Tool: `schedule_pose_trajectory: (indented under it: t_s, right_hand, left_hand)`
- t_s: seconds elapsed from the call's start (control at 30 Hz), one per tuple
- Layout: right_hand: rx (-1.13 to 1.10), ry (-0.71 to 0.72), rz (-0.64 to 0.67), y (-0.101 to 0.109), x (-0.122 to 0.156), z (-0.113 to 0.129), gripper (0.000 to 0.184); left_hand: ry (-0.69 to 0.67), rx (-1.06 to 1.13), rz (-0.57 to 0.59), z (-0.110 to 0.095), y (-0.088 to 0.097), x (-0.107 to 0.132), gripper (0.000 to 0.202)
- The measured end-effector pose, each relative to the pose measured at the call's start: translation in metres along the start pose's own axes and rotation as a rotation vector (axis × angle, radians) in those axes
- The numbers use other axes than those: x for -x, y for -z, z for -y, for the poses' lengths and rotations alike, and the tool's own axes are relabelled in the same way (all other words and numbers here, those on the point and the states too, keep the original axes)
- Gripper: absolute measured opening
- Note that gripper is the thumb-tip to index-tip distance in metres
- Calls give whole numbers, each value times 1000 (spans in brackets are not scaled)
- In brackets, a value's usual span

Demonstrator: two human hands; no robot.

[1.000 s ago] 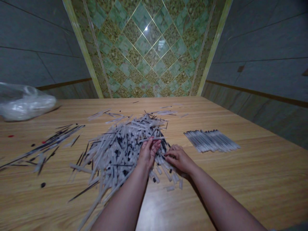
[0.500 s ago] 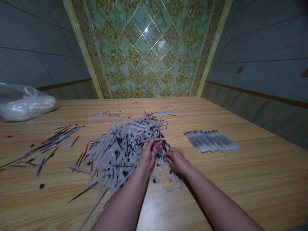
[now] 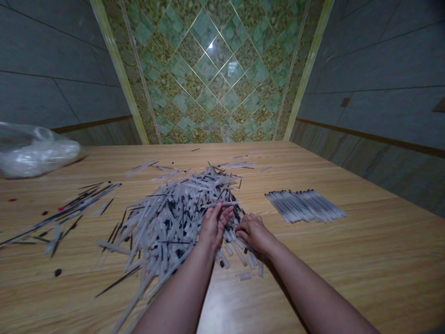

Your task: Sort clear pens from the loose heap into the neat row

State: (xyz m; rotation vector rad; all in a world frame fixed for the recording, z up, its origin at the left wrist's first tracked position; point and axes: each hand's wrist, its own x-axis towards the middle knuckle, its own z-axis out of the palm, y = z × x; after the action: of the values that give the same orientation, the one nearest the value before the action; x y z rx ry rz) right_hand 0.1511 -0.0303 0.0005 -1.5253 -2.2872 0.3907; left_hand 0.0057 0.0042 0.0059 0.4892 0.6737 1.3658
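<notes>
A big loose pile of clear pen barrels and thin black refills (image 3: 170, 222) covers the middle of the wooden table (image 3: 347, 260). My left hand (image 3: 213, 225) rests at the pile's right edge, palm up, with a clear pen barrel (image 3: 220, 203) pinched at its fingertips. My right hand (image 3: 253, 232) lies beside it, fingers curled down onto small pieces at the pile's edge; what they pinch is too small to name.
A neat row of assembled pens (image 3: 306, 205) lies to the right. Loose black refills and small caps (image 3: 59, 213) are scattered at the left. A clear plastic bag (image 3: 34, 150) sits at the far left. Tiled walls stand behind the table.
My right hand has crept a little to the left toward my left hand. The left hand keeps the barrel in place.
</notes>
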Motion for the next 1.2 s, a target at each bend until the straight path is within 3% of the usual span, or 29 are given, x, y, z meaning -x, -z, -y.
schedule_pose_trajectory:
  t_s: [0.2,0.3,0.4,0.5,0.6,0.8,1.2]
  right_hand:
    - [-37,-15,18,3,4,5,8]
    - [-147,1,-84,5,3,2,8]
    - [-489,-62,-243,7,-1,-8,14]
    - [-894,-204,-317,7,-4,-19,22]
    - [-1081,-283,-379,8,-5,-25,31]
    - [-1022,-294,-508,10,-5,-29,34]
    - [-985,-292,-546,10,-5,-26,32]
  left_hand:
    - [2,-12,-17,0,-1,0,15]
    - [-3,-10,-7,0,0,0,15]
    - [2,-7,6,1,1,-1,15]
    - [11,-12,7,2,0,-1,15]
    - [28,-22,6,2,-1,0,15]
    - [57,-49,25,3,-3,4,16]
    - [67,-67,42,4,-7,10,16]
